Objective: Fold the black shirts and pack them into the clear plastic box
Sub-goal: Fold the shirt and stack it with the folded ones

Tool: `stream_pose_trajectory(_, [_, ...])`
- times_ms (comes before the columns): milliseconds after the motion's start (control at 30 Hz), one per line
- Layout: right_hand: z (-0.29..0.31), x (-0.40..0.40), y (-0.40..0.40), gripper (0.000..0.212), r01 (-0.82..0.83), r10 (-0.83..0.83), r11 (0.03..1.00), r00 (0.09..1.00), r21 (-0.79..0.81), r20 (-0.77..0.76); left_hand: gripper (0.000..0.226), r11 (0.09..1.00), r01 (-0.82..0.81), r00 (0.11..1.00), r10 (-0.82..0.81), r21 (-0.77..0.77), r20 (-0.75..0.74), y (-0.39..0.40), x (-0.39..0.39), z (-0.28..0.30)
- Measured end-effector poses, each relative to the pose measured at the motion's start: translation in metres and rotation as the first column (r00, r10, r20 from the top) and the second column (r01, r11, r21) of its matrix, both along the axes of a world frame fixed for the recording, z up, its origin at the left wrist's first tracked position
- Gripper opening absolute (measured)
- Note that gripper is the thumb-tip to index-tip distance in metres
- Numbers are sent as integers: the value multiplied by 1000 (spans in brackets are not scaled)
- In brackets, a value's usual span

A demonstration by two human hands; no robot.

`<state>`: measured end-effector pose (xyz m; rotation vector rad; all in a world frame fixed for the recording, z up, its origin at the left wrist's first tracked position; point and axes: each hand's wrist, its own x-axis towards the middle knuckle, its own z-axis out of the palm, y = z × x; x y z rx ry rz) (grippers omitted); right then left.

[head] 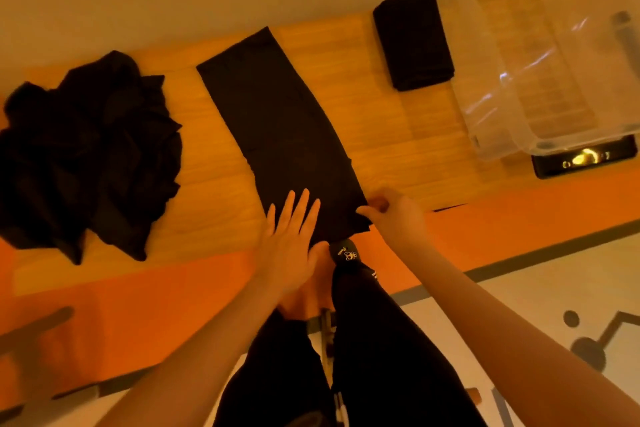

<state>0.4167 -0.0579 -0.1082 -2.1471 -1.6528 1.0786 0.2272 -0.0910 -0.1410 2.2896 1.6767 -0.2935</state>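
A long black shirt folded into a narrow strip (277,125) lies flat across the wooden table top with orange edge band (381,121), running from the far edge toward the person, its near end between the two hands. Left hand (291,239): palm down, fingers straight and slightly spread, pressing flat on the near-left part of the strip; fingertips point away from the person, forearm comes up from bottom left. Right hand (394,215): at the near-right corner of the same strip, thumb and fingers closed in a pinch on the cloth edge; how much fabric sits inside the pinch is hard to tell, since black cloth and shadow merge there. Right forearm stretches in from the lower right, wrist bent inward toward the corner. So the strip's near end is held down on one side and pinched at the other. Well to the left on the table, a loose heap of crumpled black shirts (86,156), apart from the strip. At the far right of the table, a small neatly folded black shirt bundle (414,40), lying just beside the clear plastic storage box (502,107), which stands at the table's right end. Below the hands, the person's legs in black trousers (381,357) over a pale floor.
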Motion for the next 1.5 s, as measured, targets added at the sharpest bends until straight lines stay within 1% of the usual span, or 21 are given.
stream_pose_trajectory(67, [1, -4, 4, 22, -41, 43, 996, 999, -83, 33, 67, 998, -60, 998, 60, -11, -1, -13, 7, -2])
stream_pose_trajectory(100, [2, -4, 7, 22, -33, 35, 992, 999, -118, 8, 69, 996, -81, 996, 82, -26, 28, -15, 10, 1])
stream_pose_trajectory(167, [1, 4, 14, 20, 21, -41, 981, 994, -192, -100, 67, 983, -181, 963, 182, -21, 199, -12, 12, 7])
stream_pose_trajectory(200, [1, 8, 16, 18, 40, -76, 969, 987, -244, -140, 62, 966, -257, 921, 251, -20, 297, -8, 10, 10])
stream_pose_trajectory(267, [1, 15, 19, 12, 56, -124, 939, 975, -340, -184, 51, 909, -416, 817, 381, -15, 433, 6, 2, 14])
stream_pose_trajectory(333, [3, 17, 17, 9, 53, -157, 906, 963, -420, -218, 47, 818, -573, 713, 521, -38, 469, 24, -9, 13])
stream_pose_trajectory(400, [5, 17, 11, 11, 75, -212, 885, 943, -459, -255, 48, 674, -729, 546, 679, -121, 491, 41, -16, 17])
stream_pose_trajectory(500, [7, 19, 5, 9, 110, -242, 911, 923, -399, -299, 39, 437, -872, 256, 793, -223, 553, 45, -16, 30])
stream_pose_trajectory(567, [10, 19, 3, 8, 90, -216, 926, 923, -367, -318, 33, 368, -872, 145, 824, -323, 547, 29, -15, 38])
stream_pose_trajectory(633, [14, 17, 2, 6, 62, -191, 929, 924, -364, -330, 28, 354, -843, 120, 859, -406, 498, 1, -13, 39])
stream_pose_trajectory(667, [15, 15, 1, 5, 58, -190, 928, 924, -368, -333, 27, 321, -839, 99, 883, -438, 458, -13, -13, 36])
stream_pose_trajectory(733, [17, 11, 1, 6, 78, -218, 922, 913, -378, -344, 30, 211, -836, 12, 930, -507, 366, -32, -11, 27])
stream_pose_trajectory(800, [18, 9, 0, 8, 100, -250, 918, 895, -383, -368, 41, 144, -779, -62, 951, -611, 303, -38, -10, 18])
stream_pose_trajectory(867, [19, 8, -1, 8, 98, -265, 916, 876, -390, -402, 47, 137, -711, -87, 956, -689, 280, -36, -8, 13])
stream_pose_trajectory(967, [18, 5, -4, 4, 72, -260, 909, 868, -410, -423, 44, 126, -651, -107, 961, -748, 255, -31, -5, 9])
stream_pose_trajectory(1100, [19, -2, -5, 6, 76, -281, 901, 852, -427, -442, 32, 155, -733, -107, 935, -663, 337, -32, -3, 13])
stream_pose_trajectory(1200, [17, -4, -7, 14, 109, -328, 889, 829, -444, -453, 25, 149, -752, -171, 897, -643, 408, -36, -9, 15])
stream_pose_trajectory(1267, [15, -4, -9, 15, 99, -312, 888, 847, -450, -429, 24, 126, -730, -187, 909, -672, 373, -40, -12, 11])
stream_pose_trajectory(1333, [10, -4, -12, 17, 56, -234, 901, 898, -431, -372, 24, 91, -699, -207, 924, -710, 322, -46, -14, 8])
stream_pose_trajectory(1433, [5, -4, -14, 13, 25, -163, 914, 937, -404, -310, 20, 28, -652, -286, 916, -758, 280, -48, -17, 5])
stream_pose_trajectory(1500, [2, -5, -15, 13, 4, -123, 911, 957, -413, -261, 16, 36, -601, -318, 906, -799, 280, -46, -20, 9])
